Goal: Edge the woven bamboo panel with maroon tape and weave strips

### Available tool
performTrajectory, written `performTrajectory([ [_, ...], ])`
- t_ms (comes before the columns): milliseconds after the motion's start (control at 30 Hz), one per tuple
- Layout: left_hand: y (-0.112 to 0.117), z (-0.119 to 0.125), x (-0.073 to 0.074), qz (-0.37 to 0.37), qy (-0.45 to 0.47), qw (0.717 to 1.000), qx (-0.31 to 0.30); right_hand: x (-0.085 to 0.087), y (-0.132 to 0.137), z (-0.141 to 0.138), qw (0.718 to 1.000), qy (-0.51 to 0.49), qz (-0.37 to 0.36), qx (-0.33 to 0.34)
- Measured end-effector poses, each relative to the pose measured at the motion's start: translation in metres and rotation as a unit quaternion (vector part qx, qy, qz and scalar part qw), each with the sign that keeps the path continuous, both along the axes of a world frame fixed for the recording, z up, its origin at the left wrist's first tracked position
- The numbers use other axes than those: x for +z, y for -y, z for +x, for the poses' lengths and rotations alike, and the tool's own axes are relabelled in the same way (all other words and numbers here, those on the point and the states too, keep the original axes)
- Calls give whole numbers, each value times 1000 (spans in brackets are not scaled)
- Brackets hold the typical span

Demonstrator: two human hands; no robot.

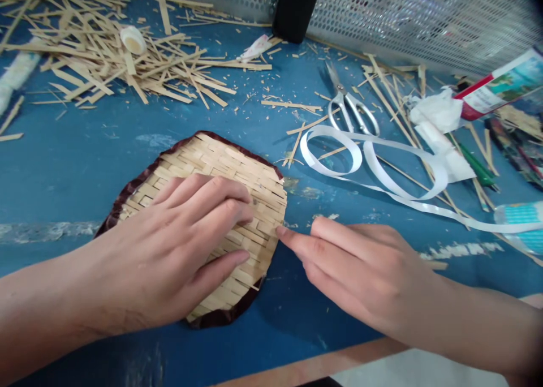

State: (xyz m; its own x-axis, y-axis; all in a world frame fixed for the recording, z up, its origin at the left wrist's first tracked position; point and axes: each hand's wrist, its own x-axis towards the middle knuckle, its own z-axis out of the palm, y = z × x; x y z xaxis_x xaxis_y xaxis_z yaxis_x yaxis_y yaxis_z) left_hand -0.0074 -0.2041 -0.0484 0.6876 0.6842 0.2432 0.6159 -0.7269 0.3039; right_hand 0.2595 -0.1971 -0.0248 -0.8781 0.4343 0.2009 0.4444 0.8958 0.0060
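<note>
An oval piece of woven bamboo strips [237,160] lies flat on the blue table. Dark brown shiny ribbon binds much of its rim, while the bare strip ends show along the right side. Across its middle rests my left hand [190,234], palm down, fingers lightly bent and thumb apart. My right hand [360,268] is at the right edge, its index fingertip touching the unbound strip ends. The other fingers of that hand are curled in, and nothing shows between them.
Loose bamboo strips [127,64] are heaped at the back left, with a small roll [133,40] on top. Silver scissors [350,107] and a looped white ribbon [403,197] lie to the right. A perforated metal panel [407,19] stands behind. Further right is a red-and-white tube [492,90].
</note>
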Motion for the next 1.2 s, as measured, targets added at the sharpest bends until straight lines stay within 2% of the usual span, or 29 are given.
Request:
performTrajectory([
  [167, 1, -1, -1, 8, -15, 1000, 4, 2, 6, -1, 999, 19, 44, 8],
  [367, 1, 0, -1, -5, -5, 1000, 8, 6, -3, -3, 999, 34, -24, 22],
  [533, 0, 1, 0, 1, 7, 1000, 2, -10, -8, -1, 995, -21, -77, -62],
  [667, 1, 1, 0, 3, 2, 1000, 3, -17, -7, -4, 994, -43, -69, -74],
  [867, 1, 2, -1, 5, 8, 1000, 4, -10, -4, -8, 993, -32, -76, -81],
  [1200, 1, 3, -3, -9, 25, 1000, 14, -5, -1, -14, 994, -13, -42, -99],
])
